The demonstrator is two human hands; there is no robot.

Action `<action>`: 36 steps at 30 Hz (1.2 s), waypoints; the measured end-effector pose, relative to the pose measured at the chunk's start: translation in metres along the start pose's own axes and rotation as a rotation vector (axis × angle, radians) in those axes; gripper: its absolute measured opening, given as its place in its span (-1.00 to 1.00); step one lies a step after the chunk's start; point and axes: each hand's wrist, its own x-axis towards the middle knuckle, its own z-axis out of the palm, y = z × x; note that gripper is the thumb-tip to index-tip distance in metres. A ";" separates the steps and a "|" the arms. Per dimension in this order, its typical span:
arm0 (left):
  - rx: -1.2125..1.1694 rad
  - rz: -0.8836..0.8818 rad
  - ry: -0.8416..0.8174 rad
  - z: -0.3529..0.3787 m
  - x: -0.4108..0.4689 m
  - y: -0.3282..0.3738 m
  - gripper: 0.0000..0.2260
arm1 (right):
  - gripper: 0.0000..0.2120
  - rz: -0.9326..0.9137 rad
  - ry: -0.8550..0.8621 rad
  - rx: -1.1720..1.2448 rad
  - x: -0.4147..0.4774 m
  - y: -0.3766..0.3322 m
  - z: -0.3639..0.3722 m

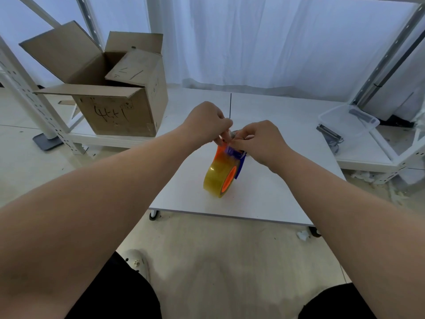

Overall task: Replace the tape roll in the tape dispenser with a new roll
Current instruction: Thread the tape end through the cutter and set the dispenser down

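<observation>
On white table (264, 199), yellowish tape roll (216, 177), both hands pinching dispenser (236, 155) top.

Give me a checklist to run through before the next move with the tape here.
1. Roll seated in dispenser: ok; the yellow roll sits on the orange hub of the dispenser.
2. Dispenser supported: ok; the roll rests on the table.
3. Both hands at the dispenser's top end: ok; left hand and right hand meet there.
4. Tape end threaded past the cutter: cannot tell; fingers hide it.
5. Fingers off the blade: cannot tell.
6. Box apart from the work: ok.
</observation>
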 end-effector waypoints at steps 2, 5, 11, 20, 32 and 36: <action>0.106 0.026 0.090 0.001 0.003 -0.005 -0.72 | -0.88 0.041 -0.002 0.034 0.000 -0.002 -0.001; 0.115 0.025 0.183 -0.004 0.007 -0.018 -0.75 | -0.92 0.087 -0.001 0.081 -0.001 -0.004 -0.004; -0.043 -0.038 -0.350 0.010 0.000 -0.040 -0.34 | -0.92 0.061 0.007 0.015 0.002 -0.002 -0.008; -0.161 0.083 0.040 0.061 -0.005 -0.044 -0.35 | -0.85 -0.042 0.048 -0.135 0.002 -0.003 -0.007; 0.021 0.115 0.092 0.056 0.004 -0.045 -0.47 | -0.86 -0.102 0.062 -0.227 0.001 0.008 -0.012; 0.075 0.138 0.070 0.055 0.002 -0.044 -0.49 | -0.86 -0.072 0.096 -0.173 0.001 0.008 -0.010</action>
